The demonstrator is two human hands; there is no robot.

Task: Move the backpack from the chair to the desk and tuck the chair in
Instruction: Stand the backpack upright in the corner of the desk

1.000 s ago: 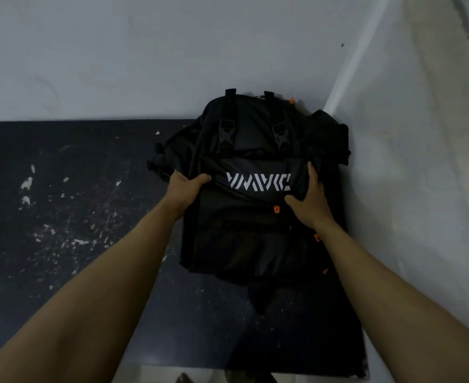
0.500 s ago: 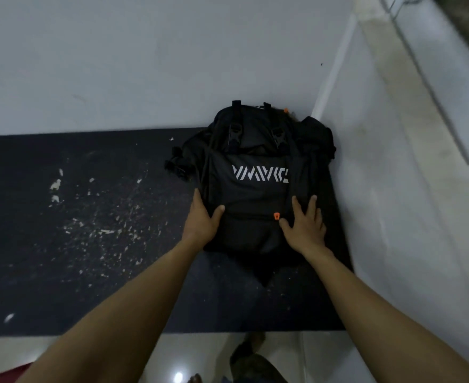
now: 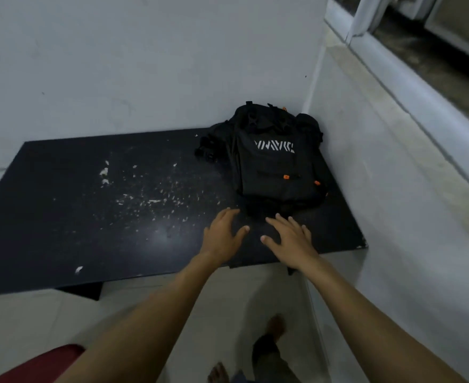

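The black backpack (image 3: 272, 161), with white lettering and small orange zip pulls, lies flat on the dark desk (image 3: 89, 222) in the far right corner, against both walls. My left hand (image 3: 222, 236) hovers open over the desk just in front of the bag, fingers spread, holding nothing. My right hand (image 3: 291, 239) is beside it, also open and apart from the bag. A red edge of the chair (image 3: 39, 366) shows at the bottom left; the rest of it is out of view.
The desk top is scuffed with pale chips around its middle. White walls (image 3: 145, 64) close the desk in behind and on the right. A window ledge (image 3: 421, 111) runs along the right. My bare feet (image 3: 275, 327) stand on the pale floor below.
Both hands have let go of the backpack and drawn back toward me. The bag stays in the corner. The view has pulled back, so the desk's front edge and the red chair now show.
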